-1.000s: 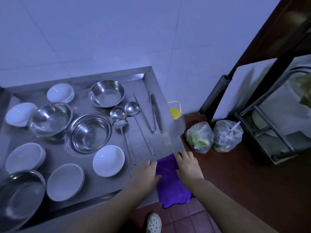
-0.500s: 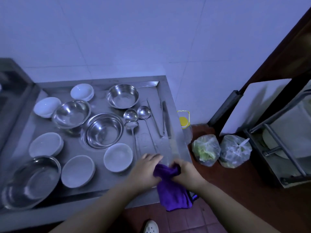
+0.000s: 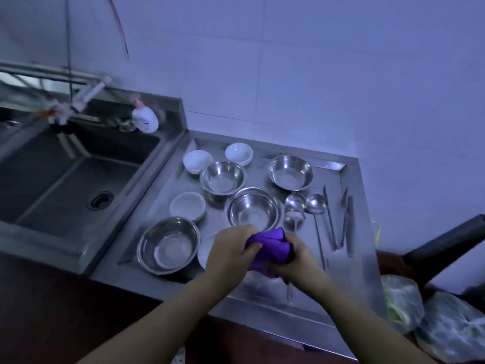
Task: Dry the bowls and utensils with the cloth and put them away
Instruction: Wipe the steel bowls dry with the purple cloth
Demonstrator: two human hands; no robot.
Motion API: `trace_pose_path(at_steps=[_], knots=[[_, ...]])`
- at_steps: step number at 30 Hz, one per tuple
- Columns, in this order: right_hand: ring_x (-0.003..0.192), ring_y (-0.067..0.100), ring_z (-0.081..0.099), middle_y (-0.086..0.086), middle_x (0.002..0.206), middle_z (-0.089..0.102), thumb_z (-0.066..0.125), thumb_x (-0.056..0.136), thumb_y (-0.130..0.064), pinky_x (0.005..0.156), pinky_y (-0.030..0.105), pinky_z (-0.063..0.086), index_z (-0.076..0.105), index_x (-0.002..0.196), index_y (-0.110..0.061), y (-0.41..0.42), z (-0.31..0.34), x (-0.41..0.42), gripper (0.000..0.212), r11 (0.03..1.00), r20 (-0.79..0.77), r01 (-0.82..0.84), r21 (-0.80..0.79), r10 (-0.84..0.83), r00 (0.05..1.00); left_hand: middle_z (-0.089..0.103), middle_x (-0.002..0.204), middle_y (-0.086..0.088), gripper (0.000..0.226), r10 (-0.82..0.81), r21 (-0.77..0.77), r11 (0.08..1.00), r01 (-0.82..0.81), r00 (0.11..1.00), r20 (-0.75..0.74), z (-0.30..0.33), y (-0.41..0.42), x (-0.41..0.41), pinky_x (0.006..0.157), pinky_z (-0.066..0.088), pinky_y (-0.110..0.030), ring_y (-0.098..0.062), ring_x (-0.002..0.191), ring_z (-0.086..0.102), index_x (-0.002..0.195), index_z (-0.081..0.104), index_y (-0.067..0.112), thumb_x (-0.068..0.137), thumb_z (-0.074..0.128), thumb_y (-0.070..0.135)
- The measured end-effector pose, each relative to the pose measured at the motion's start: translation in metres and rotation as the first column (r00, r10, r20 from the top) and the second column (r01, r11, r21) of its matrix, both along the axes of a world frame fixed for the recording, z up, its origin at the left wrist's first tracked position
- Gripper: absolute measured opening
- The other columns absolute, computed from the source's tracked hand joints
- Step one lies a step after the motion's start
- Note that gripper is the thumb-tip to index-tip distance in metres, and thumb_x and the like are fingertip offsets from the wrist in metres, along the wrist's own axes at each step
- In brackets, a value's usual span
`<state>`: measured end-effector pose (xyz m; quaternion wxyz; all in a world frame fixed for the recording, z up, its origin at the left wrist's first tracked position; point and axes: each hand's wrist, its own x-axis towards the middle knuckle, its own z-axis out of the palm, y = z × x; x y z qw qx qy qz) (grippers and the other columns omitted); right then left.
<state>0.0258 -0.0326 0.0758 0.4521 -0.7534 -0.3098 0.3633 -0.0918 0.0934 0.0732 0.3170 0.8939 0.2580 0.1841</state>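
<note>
**Both hands bunched on purple cloth above drainboard**

The left hand (image 3: 231, 252) and right hand (image 3: 296, 256) are together, each with fingers curled round the purple cloth (image 3: 267, 245), held over the near middle of the steel drainboard (image 3: 362, 245). Steel bowls (image 3: 253, 208) and white bowls (image 3: 187, 206) sit beyond and to the left. Ladles (image 3: 316, 204) and tongs (image 3: 338, 222) lie at right. The sink (image 3: 65, 179) is far left.

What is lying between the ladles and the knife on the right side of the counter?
In the head view, metal tongs lie between the ladles and the knife, their length along the ladle handles.
</note>
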Motion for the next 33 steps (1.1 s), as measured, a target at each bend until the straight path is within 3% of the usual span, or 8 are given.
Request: trace_pose_path(at_steps=[4, 6, 8, 12, 17, 21, 27, 33], knots=[[0.05, 0.028, 0.056, 0.024, 0.062, 0.064, 0.064, 0.073, 0.003, 0.052, 0.043, 0.046, 0.063, 0.081, -0.003, 0.044, 0.003, -0.038, 0.01, 1.0, -0.09, -0.013, -0.021, 0.011, 0.996, 0.057, 0.069, 0.005, 0.015, 0.048, -0.087, 0.995, -0.043, 0.997, 0.065, 0.008, 0.041, -0.034, 0.062, 0.038, -0.03, -0.014, 0.067, 0.049, 0.079, 0.058, 0.016, 0.077, 0.053, 0.03], [0.043, 0.022, 0.054, 0.013, 0.051, 0.062, 0.061, 0.077, 0.001, 0.045, 0.032, 0.043, 0.063, 0.081, -0.004, 0.062, 0.006, -0.052, 0.007, 0.999, -0.095, 0.033, -0.014, -0.034, 0.995, 0.06, 0.071, 0.005, 0.02, 0.062, -0.102, 0.993, -0.056, 0.996, 0.058, 0.01, 0.063, -0.049, 0.064, 0.042, -0.029, -0.012, 0.069, 0.052, 0.082, 0.06, 0.016, 0.078, 0.052, 0.033], [0.047, 0.012, 0.06, 0.003, 0.057, 0.067, 0.061, 0.081, 0.003, 0.044, 0.021, 0.045, 0.065, 0.089, -0.012, 0.079, 0.008, -0.066, 0.017, 0.994, -0.124, 0.103, 0.036, -0.098, 0.987, 0.06, 0.07, 0.004, 0.021, 0.052, -0.12, 0.992, -0.046, 0.998, 0.047, 0.011, 0.086, -0.064, 0.063, 0.044, -0.031, -0.012, 0.069, 0.053, 0.083, 0.062, 0.016, 0.078, 0.052, 0.034], [0.08, 0.014, 0.069, 0.004, 0.086, 0.073, 0.062, 0.082, 0.002, 0.064, 0.02, 0.054, 0.066, 0.099, -0.014, 0.104, 0.007, -0.081, 0.023, 0.975, -0.136, 0.218, 0.038, -0.211, 0.968, 0.065, 0.074, 0.009, 0.009, -0.032, -0.205, 0.978, 0.037, 0.999, 0.03, 0.013, 0.13, -0.083, 0.065, 0.048, -0.027, -0.006, 0.071, 0.059, 0.085, 0.065, 0.026, 0.082, 0.058, 0.021], [0.078, 0.01, 0.069, -0.003, 0.082, 0.074, 0.063, 0.082, -0.001, 0.064, 0.018, 0.052, 0.068, 0.091, -0.023, 0.12, 0.0, -0.088, 0.025, 0.906, -0.115, 0.422, 0.015, -0.418, 0.901, 0.062, 0.088, 0.02, 0.021, -0.11, -0.248, 0.963, 0.106, 0.994, -0.002, 0.0, 0.175, -0.079, 0.073, 0.041, -0.005, 0.008, 0.086, 0.057, 0.102, 0.068, 0.026, 0.088, 0.058, 0.015], [0.079, 0.021, 0.067, 0.003, 0.081, 0.073, 0.064, 0.083, -0.002, 0.073, 0.038, 0.054, 0.067, 0.091, -0.017, 0.121, -0.006, -0.076, 0.017, 0.792, -0.175, 0.61, 0.016, -0.598, 0.782, 0.062, 0.099, 0.016, 0.024, -0.169, -0.278, 0.951, 0.138, 0.982, -0.09, -0.017, 0.191, -0.055, 0.081, 0.046, -0.019, 0.0, 0.093, 0.058, 0.11, 0.064, 0.026, 0.09, 0.054, 0.016], [0.069, 0.017, 0.064, 0.003, 0.074, 0.069, 0.064, 0.083, -0.005, 0.067, 0.035, 0.051, 0.067, 0.083, -0.016, 0.109, -0.013, -0.027, 0.012, 0.604, -0.201, 0.794, 0.066, -0.772, 0.604, 0.066, 0.103, 0.015, 0.022, -0.236, -0.27, 0.946, 0.179, 0.952, -0.194, -0.038, 0.182, 0.015, 0.079, 0.045, -0.022, -0.006, 0.095, 0.06, 0.11, 0.063, 0.029, 0.091, 0.054, 0.024], [0.077, 0.023, 0.065, 0.002, 0.076, 0.07, 0.064, 0.083, -0.006, 0.072, 0.04, 0.053, 0.067, 0.084, -0.022, 0.099, -0.02, 0.046, 0.016, 0.526, -0.243, 0.845, 0.101, -0.81, 0.534, 0.069, 0.109, 0.002, 0.023, -0.175, -0.327, 0.942, 0.075, 0.941, -0.289, -0.063, 0.17, 0.121, 0.083, 0.045, -0.028, -0.018, 0.101, 0.062, 0.111, 0.067, 0.022, 0.09, 0.056, 0.023]])
